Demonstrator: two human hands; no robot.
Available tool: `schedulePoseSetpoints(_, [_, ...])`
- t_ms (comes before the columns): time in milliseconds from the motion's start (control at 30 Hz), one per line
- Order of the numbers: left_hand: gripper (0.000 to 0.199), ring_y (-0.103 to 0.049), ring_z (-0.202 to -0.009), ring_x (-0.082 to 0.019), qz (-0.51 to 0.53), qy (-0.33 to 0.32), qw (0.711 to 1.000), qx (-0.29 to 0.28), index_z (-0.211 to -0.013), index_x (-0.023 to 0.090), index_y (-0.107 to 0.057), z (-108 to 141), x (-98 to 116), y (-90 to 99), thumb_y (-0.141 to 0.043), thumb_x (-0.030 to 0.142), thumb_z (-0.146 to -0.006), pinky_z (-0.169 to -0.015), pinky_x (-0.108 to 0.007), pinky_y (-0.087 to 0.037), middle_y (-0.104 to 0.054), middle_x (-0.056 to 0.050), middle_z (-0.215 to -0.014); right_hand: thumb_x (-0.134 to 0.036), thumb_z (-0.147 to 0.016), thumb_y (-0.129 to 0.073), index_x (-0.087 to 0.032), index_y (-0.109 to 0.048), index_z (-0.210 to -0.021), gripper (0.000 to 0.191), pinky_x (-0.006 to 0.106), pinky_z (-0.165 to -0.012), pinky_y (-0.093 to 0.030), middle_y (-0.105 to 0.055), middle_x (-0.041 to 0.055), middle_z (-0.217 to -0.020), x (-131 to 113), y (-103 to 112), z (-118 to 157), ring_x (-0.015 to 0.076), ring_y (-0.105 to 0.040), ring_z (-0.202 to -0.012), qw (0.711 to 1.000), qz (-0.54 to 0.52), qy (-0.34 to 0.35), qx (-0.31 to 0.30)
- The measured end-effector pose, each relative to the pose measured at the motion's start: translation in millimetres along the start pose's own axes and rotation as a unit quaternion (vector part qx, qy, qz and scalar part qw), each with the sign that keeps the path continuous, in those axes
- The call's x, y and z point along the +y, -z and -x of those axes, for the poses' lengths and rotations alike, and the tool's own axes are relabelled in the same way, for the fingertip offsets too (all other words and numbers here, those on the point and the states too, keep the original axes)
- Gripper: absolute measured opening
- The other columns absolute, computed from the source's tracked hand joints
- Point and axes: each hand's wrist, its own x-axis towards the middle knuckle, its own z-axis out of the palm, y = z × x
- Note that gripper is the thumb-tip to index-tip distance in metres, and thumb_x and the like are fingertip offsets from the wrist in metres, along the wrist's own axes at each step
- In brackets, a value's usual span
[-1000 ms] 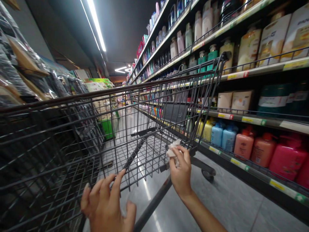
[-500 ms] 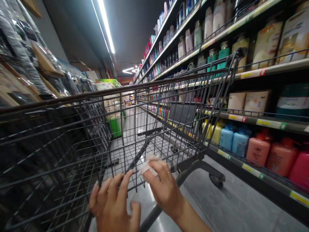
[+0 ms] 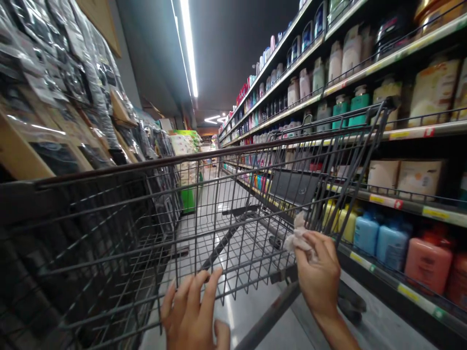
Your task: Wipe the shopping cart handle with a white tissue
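Observation:
A dark wire shopping cart (image 3: 197, 156) stretches across the view, its mesh side facing me. My left hand (image 3: 195, 311) is at the bottom centre with its fingers spread against the lower wires of that side, holding nothing. To the right, my right hand (image 3: 319, 272) pinches a crumpled white tissue (image 3: 299, 238) between thumb and fingers, beside the cart's lower right wires. A dark grey panel (image 3: 295, 186) sits inside the right end of the cart.
Shelves of bottles (image 3: 426, 260) run along the right, with price labels on their edges. Packaged goods in clear plastic (image 3: 73, 73) hang at the left. A green box (image 3: 188, 198) stands farther down the tiled aisle.
My right hand has moved right with the tissue, away from my left hand. The view has shifted, so the cart and shelves appear farther right. My left hand remains at the lower wires.

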Motion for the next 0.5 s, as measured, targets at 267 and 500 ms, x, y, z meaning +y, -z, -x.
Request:
schedulePoseSetpoints(267, [0.066, -0.049, -0.109, -0.028, 0.043, 0.055, 0.998, -0.008, -0.123, 0.023, -0.052, 0, 8, 2.9, -0.052, 0.015, -0.057, -0.112, -0.05, -0.016, -0.059, -0.008, -0.109, -0.005, -0.08, -0.047, -0.021, -0.062, -0.096, 0.027, 0.036, -0.077, -0.051, -0.056, 0.0083, -0.096, -48, -18, 40, 0.0215, -0.058, -0.093, 0.996, -0.074, 0.033, -0.045])
schedulePoseSetpoints(500, [0.067, -0.049, -0.109, -0.028, 0.002, 0.0, 1.0, -0.021, -0.123, 0.02, -0.05, 3, -1, 2.9, -0.051, 0.014, -0.057, -0.111, -0.048, -0.018, -0.058, -0.009, -0.112, 0.001, -0.08, -0.045, -0.021, -0.061, -0.098, 0.033, 0.034, -0.078, -0.053, -0.058, 0.009, -0.099, -66, -13, 42, 0.02, -0.058, -0.093, 0.97, -0.115, 0.169, -0.133])
